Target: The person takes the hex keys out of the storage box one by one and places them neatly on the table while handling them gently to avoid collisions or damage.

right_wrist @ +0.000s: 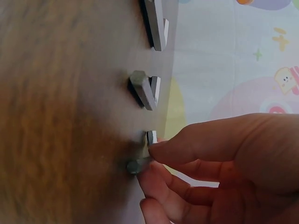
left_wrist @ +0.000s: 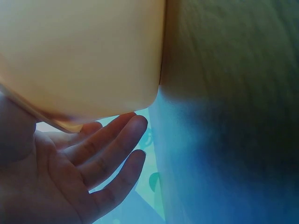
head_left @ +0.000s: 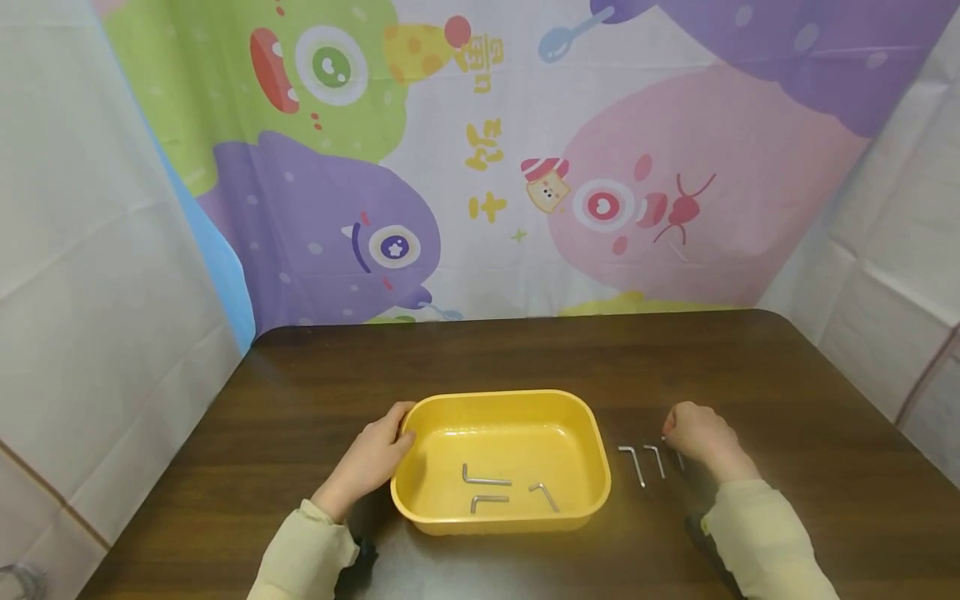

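My left hand (head_left: 369, 457) holds the left side of a yellow plastic tray (head_left: 495, 450), thumb over the rim and fingers along the outer wall. In the left wrist view, the fingers (left_wrist: 112, 154) curve loosely beneath the tray's side (left_wrist: 93, 60). Inside the tray lie three L-shaped hex keys, one of them (head_left: 489, 481) above another (head_left: 491, 498), the third (head_left: 547, 497) to their right. Right of the tray, my right hand (head_left: 703, 435) pinches a hex key (right_wrist: 135, 166) between thumb and fingers at the tabletop. Two other hex keys (head_left: 636, 468) (head_left: 657, 461) lie beside it.
The dark wooden table (head_left: 337, 358) has rounded far corners. A cartoon-printed curtain (head_left: 487, 275) hangs behind it, with pale sheeting (head_left: 97, 250) at both sides.
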Demonstrator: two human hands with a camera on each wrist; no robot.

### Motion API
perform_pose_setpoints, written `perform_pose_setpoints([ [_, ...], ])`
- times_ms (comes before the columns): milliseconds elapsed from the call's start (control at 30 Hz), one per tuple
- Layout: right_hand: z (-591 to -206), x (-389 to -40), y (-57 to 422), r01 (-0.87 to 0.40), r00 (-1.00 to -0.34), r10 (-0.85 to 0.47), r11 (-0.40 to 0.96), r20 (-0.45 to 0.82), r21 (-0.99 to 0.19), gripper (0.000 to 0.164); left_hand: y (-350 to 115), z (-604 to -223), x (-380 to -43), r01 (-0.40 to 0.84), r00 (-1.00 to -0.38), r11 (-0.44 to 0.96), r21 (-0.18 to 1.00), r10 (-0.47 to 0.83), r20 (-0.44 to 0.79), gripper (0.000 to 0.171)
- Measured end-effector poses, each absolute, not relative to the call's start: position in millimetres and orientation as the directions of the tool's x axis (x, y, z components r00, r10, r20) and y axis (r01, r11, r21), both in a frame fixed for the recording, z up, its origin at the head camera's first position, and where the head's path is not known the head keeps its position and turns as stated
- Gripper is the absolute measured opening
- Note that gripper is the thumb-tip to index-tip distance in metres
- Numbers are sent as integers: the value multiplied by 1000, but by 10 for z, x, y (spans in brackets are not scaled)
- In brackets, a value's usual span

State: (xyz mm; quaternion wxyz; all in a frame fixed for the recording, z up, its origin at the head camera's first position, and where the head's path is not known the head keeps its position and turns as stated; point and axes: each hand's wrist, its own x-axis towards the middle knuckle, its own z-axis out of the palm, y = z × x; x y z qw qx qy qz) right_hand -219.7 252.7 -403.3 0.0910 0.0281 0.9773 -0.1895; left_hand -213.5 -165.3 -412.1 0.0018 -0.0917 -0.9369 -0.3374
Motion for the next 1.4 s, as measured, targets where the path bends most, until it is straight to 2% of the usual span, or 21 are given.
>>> perform_pose_setpoints([
  [400,-4034,-2196,2527,98,-979,21,922,-205,-374,5,-1656,-4119,-2136,178,-982,755,631,176,65,35],
  [567,-3996,-2170,2511,74,-985,9,924,-173,-375,5,-1655,-4127,-2137,179,-982,756,629,176,68,35],
  [867,-3831,-2130,2394,14,-998,-9,925,-58,-380,13,-1663,-4125,-2137,186,-981,755,629,182,72,35],
  [1067,-3721,-2089,2262,-46,-996,-15,935,91,-351,11,-1655,-4113,-2142,184,-981,754,631,181,71,36],
  [1400,-3637,-2015,1992,-160,-963,-66,920,259,-359,9,-1659,-4130,-2135,186,-981,752,632,183,70,35],
])
